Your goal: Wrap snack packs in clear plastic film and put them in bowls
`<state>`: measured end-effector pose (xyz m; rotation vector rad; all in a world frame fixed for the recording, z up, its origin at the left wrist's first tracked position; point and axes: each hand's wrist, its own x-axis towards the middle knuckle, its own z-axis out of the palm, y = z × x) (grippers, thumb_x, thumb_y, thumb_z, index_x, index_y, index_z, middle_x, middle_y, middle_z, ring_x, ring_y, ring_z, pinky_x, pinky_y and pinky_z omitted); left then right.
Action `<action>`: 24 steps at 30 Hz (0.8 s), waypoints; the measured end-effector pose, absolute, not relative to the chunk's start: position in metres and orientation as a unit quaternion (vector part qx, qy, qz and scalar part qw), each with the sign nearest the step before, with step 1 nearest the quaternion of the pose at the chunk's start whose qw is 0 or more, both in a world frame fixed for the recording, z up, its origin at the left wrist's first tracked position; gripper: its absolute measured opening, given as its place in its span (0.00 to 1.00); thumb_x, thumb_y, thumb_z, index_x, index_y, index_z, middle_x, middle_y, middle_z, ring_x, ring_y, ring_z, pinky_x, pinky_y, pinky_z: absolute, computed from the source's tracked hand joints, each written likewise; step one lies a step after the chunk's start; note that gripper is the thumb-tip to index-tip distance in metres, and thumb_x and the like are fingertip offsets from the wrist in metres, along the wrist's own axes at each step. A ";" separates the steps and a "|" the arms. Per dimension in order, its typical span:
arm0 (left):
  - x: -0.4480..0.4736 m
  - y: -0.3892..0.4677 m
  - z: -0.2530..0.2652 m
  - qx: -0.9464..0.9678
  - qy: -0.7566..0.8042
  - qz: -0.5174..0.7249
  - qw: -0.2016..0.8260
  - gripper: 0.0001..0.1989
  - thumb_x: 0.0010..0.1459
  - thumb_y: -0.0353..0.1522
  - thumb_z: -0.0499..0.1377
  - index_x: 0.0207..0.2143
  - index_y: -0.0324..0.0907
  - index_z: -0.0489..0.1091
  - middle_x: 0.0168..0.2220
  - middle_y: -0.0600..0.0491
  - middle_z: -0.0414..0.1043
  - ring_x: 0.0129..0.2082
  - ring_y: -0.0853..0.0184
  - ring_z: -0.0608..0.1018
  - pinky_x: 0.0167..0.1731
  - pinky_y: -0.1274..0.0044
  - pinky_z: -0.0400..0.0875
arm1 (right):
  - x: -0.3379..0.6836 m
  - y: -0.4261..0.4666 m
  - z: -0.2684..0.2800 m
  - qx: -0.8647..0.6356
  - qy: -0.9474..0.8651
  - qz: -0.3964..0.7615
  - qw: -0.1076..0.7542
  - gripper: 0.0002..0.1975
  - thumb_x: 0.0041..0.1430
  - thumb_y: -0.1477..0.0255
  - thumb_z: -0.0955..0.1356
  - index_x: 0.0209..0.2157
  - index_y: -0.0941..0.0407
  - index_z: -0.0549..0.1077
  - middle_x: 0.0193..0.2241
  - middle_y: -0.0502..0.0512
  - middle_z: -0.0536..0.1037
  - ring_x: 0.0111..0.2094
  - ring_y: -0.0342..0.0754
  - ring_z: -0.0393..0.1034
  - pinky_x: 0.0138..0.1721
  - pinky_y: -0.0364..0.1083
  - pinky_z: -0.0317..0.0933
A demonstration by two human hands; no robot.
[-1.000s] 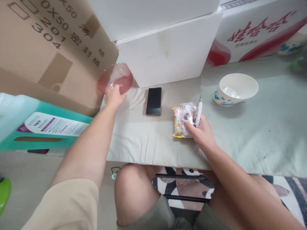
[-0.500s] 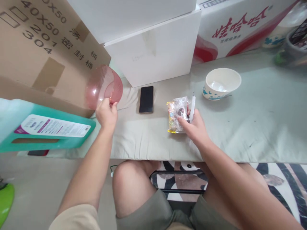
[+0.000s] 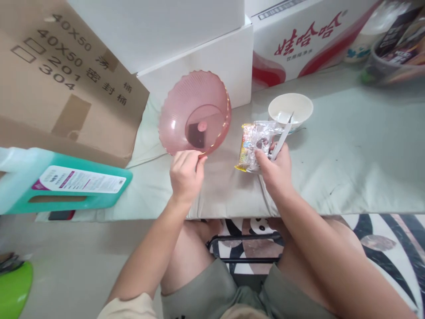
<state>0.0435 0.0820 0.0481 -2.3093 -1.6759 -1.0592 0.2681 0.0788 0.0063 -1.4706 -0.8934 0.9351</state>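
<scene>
My left hand (image 3: 187, 175) pinches the near rim of a see-through pink plastic bowl (image 3: 179, 106) with a scalloped edge. The bowl is tilted, its open side towards me, and a dark phone (image 3: 196, 135) shows through its base. In my right hand (image 3: 277, 170) is a clear plastic snack packet (image 3: 255, 144) with a yellow printed edge. The same hand grips a slim white tool (image 3: 281, 141) with a pointed dark tip; whether it is a pen or a craft knife I cannot tell. Just beyond stands a white paper bowl (image 3: 290, 106) with blue print.
A brown carton (image 3: 109, 128) and a teal liquid jug (image 3: 99, 164) stand at the left. White boxes (image 3: 199, 53) and a red-and-white carton (image 3: 299, 48) line the back. A tub of packets (image 3: 398, 62) sits at the far right of the cloth-covered table (image 3: 358, 168).
My left hand has brought the pink bowl rightwards from beside the brown carton to over the phone, its open side now facing me. My right hand has moved slightly with the packet and white tool.
</scene>
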 end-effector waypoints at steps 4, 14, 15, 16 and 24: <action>0.070 0.089 0.032 -0.792 -0.524 -0.312 0.019 0.10 0.67 0.37 0.57 0.34 0.44 0.73 0.34 0.47 0.78 0.37 0.58 0.75 0.41 0.68 0.67 | 0.278 0.078 0.006 -0.616 -0.350 0.398 0.583 0.18 0.52 0.59 0.71 0.36 0.50 0.59 0.33 0.48 0.67 0.34 0.48 0.64 0.40 0.51 0.62; 0.122 0.115 0.007 -0.825 -0.516 -0.230 -0.028 0.07 0.65 0.32 0.57 0.34 0.44 0.73 0.33 0.47 0.76 0.37 0.57 0.74 0.36 0.68 0.64 | 0.304 0.078 -0.002 -0.603 -0.346 0.293 0.656 0.19 0.59 0.58 0.67 0.48 0.51 0.64 0.42 0.55 0.72 0.46 0.54 0.73 0.45 0.53 0.67; 0.126 0.117 0.004 -0.826 -0.517 -0.224 -0.029 0.07 0.65 0.32 0.57 0.32 0.44 0.72 0.33 0.47 0.76 0.36 0.57 0.74 0.35 0.68 0.64 | 0.305 0.079 -0.004 -0.606 -0.343 0.293 0.655 0.19 0.59 0.58 0.67 0.49 0.50 0.64 0.42 0.55 0.72 0.46 0.54 0.73 0.45 0.53 0.68; 0.129 0.119 0.002 -0.825 -0.521 -0.216 -0.030 0.08 0.65 0.32 0.57 0.32 0.44 0.72 0.33 0.47 0.76 0.36 0.57 0.74 0.35 0.68 0.64 | 0.306 0.080 -0.005 -0.609 -0.337 0.296 0.655 0.20 0.59 0.58 0.67 0.50 0.50 0.64 0.42 0.55 0.72 0.46 0.54 0.73 0.45 0.53 0.68; 0.122 0.109 0.003 -0.770 -0.516 -0.374 -0.049 0.14 0.58 0.28 0.59 0.48 0.44 0.72 0.50 0.45 0.75 0.53 0.56 0.75 0.55 0.63 0.69 | 0.303 0.079 0.002 -0.609 -0.328 0.311 0.652 0.19 0.58 0.58 0.68 0.47 0.49 0.63 0.41 0.54 0.72 0.44 0.54 0.72 0.48 0.55 0.67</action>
